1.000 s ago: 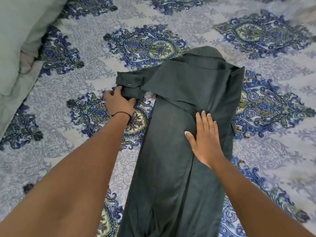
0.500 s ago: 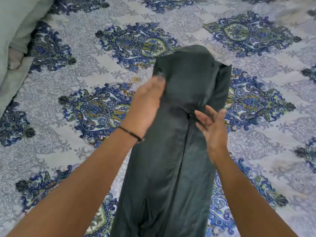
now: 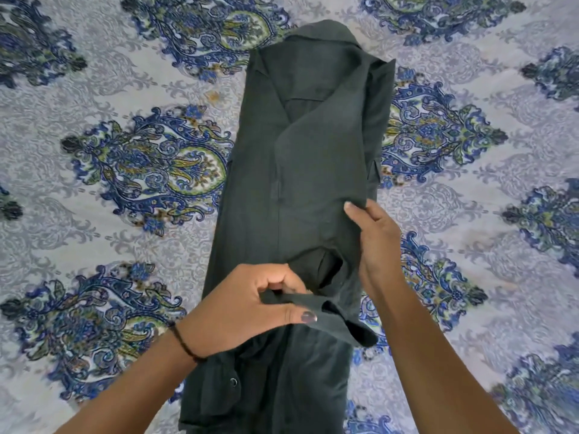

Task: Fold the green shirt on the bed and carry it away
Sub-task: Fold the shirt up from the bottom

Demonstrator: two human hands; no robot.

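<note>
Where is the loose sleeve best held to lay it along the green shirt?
Likely the cuff, from the near side, where the left hand pinches it: that end is loose and raised; the sleeve beyond lies flat on the green shirt.

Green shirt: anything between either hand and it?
Nothing visible stands between them. Both hands are on the green shirt: the left hand pinches the sleeve cuff, and the right hand grips the fabric farther up, near the shirt's right edge.

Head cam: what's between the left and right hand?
Head view: only green shirt fabric. Its sleeve, pinched by the left hand and held by the right hand, bridges them; no bedsheet shows there.
</note>
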